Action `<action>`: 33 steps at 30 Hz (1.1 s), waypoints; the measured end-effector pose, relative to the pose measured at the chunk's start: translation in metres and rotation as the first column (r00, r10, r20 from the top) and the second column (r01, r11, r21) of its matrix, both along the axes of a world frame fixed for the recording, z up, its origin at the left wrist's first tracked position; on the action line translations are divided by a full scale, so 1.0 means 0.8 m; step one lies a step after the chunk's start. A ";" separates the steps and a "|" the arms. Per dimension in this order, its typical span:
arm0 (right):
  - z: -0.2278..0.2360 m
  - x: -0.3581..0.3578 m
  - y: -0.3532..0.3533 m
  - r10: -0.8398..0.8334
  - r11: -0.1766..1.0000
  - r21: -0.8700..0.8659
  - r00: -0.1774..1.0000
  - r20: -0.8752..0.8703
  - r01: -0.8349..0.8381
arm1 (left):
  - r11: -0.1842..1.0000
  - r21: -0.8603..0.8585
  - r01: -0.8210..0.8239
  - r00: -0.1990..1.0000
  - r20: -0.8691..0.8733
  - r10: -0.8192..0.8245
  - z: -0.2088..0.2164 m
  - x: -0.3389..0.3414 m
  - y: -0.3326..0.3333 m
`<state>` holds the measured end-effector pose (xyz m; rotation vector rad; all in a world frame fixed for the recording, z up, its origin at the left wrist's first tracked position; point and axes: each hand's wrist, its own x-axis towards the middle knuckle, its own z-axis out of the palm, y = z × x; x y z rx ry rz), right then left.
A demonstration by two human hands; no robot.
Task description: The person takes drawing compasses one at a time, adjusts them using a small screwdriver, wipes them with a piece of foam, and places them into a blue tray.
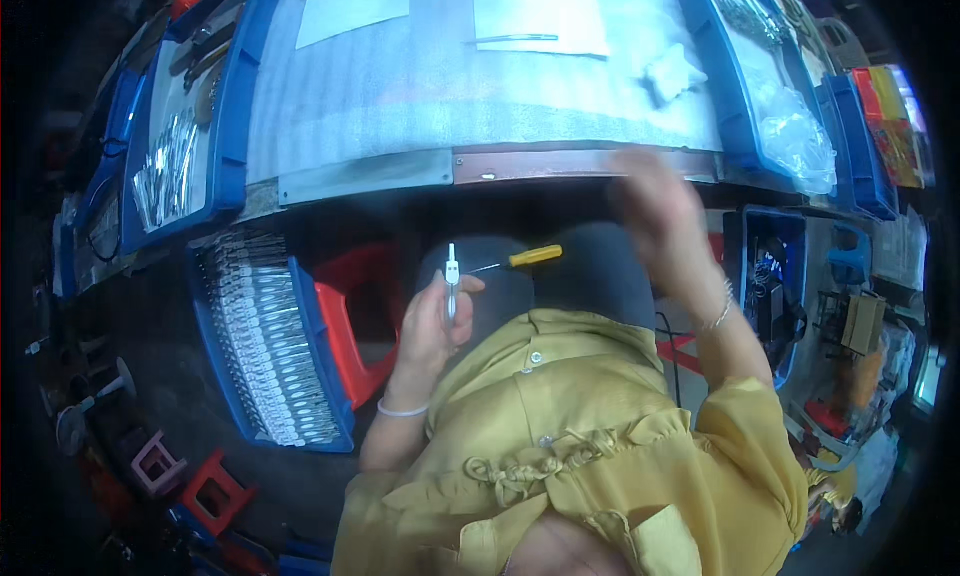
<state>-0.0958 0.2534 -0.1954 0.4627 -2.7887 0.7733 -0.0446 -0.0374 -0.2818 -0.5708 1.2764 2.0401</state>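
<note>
My left hand is closed around a drawing compass with a white head and metal legs, held upright above my lap with the thin handle end up. Just beyond its fingers is a screwdriver with a yellow handle, over my thighs. The shaft points toward my left hand; whether the fingers touch it I cannot tell. My right hand is raised by the table's front edge, smeared by motion, so its fingers and anything in them cannot be made out.
On the padded table lie paper sheets, a pen and crumpled plastic. Blue trays of metal parts flank it. Lower left, a blue bin holds many compasses beside a red stool. Another blue bin stands right.
</note>
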 end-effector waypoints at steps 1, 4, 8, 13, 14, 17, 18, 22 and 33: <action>-0.004 -0.027 0.017 -0.080 0.996 0.032 0.975 -0.205 0.088 | 0.983 0.179 -0.043 0.998 0.051 0.035 0.003 0.001 -0.006; -0.025 -0.109 0.099 -0.334 0.875 0.243 0.886 -0.320 0.418 | 0.908 0.408 -0.091 0.989 0.142 0.035 0.025 -0.003 -0.001; -0.028 -0.180 0.134 -0.564 0.754 0.397 0.826 -0.018 0.523 | 0.902 0.432 0.016 0.997 0.065 -0.049 0.039 -0.001 0.017; -0.039 -0.182 0.112 -0.358 0.914 0.100 0.899 -0.254 0.392 | 0.990 0.096 0.107 0.983 -0.158 -0.091 0.050 0.018 0.018; -0.043 -0.177 0.104 -0.387 0.916 0.023 0.900 -0.203 0.399 | 0.992 0.088 0.090 0.986 -0.148 -0.076 0.050 0.022 0.016; -0.026 -0.135 0.097 -0.364 0.914 -0.237 0.922 -0.129 0.328 | 0.969 -0.210 0.127 0.921 -0.338 -0.194 0.042 0.023 0.020; -0.025 -0.116 0.073 -0.239 0.872 -0.442 0.971 -0.009 0.210 | 0.915 -0.402 0.022 0.841 -0.487 -0.234 0.037 0.030 0.018; 0.004 0.010 -0.025 0.245 0.594 -0.757 0.834 0.494 0.274 | 0.706 -0.684 -0.185 0.650 -0.624 -0.434 0.049 0.026 0.029; -0.054 0.048 -0.057 0.691 0.168 -0.718 0.438 0.574 0.675 | 0.809 -0.585 -0.066 0.719 -0.590 -0.368 0.055 0.024 0.040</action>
